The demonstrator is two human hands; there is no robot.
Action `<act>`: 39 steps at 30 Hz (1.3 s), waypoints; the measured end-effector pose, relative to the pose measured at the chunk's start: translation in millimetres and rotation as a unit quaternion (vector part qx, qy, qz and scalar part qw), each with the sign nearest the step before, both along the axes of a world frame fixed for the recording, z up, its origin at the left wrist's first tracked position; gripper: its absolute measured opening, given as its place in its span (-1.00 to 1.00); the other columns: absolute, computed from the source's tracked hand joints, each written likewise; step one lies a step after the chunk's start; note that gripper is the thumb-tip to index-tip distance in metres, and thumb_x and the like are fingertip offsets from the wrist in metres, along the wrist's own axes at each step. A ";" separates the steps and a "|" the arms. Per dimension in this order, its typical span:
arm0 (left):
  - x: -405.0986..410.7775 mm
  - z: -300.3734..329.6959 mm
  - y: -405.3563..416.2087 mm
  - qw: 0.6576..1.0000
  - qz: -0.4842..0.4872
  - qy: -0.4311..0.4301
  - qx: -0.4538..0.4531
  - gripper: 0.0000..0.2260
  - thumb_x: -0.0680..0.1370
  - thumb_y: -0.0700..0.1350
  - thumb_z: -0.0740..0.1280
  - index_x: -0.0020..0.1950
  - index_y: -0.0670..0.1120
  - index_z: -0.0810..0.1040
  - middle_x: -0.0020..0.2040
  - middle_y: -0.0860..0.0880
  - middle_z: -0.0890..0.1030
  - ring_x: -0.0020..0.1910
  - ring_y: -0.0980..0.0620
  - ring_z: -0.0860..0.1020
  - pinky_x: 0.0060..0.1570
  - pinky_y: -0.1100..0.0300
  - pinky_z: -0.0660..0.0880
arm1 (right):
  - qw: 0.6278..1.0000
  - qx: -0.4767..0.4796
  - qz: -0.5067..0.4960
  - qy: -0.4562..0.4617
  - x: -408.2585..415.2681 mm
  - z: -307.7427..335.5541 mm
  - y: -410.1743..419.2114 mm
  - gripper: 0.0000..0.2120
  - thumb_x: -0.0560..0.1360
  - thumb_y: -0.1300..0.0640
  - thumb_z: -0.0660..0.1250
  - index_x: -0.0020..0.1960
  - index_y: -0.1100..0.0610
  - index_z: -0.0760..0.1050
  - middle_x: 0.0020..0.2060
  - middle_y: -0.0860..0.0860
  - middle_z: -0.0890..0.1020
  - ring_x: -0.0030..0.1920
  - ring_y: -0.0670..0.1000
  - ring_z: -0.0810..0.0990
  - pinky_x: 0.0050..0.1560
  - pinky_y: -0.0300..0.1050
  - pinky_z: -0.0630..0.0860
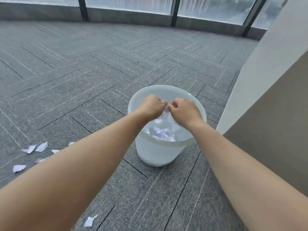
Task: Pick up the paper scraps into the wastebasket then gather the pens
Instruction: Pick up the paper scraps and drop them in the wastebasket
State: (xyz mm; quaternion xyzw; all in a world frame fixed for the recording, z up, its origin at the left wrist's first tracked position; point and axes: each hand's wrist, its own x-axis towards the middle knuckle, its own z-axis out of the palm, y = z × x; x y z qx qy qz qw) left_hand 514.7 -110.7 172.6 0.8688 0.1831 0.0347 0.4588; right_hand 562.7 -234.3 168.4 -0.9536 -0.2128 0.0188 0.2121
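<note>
Grey ribbed carpet tiles (pixel 83 72) with thin diagonal stripes cover the floor, running up to glazed panels along the top of the frame. Right of centre stands a round, translucent white plastic wastebasket (pixel 155 154), crumpled white scraps (pixel 162 133) heaped inside. Above its opening both hands meet: the left hand (pixel 152 106) and right hand (pixel 185 112) are curled, fingertips pinching a white paper piece (pixel 164 116) between them. Torn, jagged scraps on the carpet (pixel 35 148) lie at lower left.

Grey carpet tiles (pixel 83 67) meet tall windows (pixel 213 5); a beige wall (pixel 275 80) stands right.
</note>
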 end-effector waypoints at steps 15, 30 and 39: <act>-168.2 -71.0 136.1 0.969 0.140 -0.131 0.157 -0.81 0.57 -0.10 0.27 -0.17 -0.14 0.58 -0.30 0.00 0.54 -0.36 0.07 0.47 -0.34 0.18 0.36 | 0.951 0.186 0.223 -0.111 -121.7 12.5 138.8 -0.78 0.54 0.12 0.25 -0.21 0.19 0.54 -0.30 0.06 0.62 -0.28 0.08 0.52 -0.24 -0.04 0.40; -332.2 -244.0 293.5 0.920 0.354 0.137 0.095 -0.29 0.50 0.14 0.30 0.53 0.08 -0.01 0.57 -0.03 0.00 0.53 -0.07 0.00 0.47 -0.11 0.05 | 0.958 -0.173 0.189 0.132 -210.1 -230.6 272.8 0.01 0.33 -0.55 0.10 0.54 -0.11 -0.30 0.55 0.13 -0.20 0.52 0.26 -0.21 0.50 0.22 -0.13; -288.2 -272.4 347.8 0.947 0.172 0.176 0.208 0.02 0.33 0.43 0.27 0.53 0.07 -0.26 0.55 -0.05 -0.24 0.53 -0.01 -0.21 0.48 0.04 -0.19 | 0.959 -0.064 0.271 0.057 -197.6 -268.3 327.7 -0.09 0.45 -0.39 0.17 0.56 0.05 -0.15 0.57 0.06 -0.06 0.55 0.08 -0.20 0.52 0.04 -0.20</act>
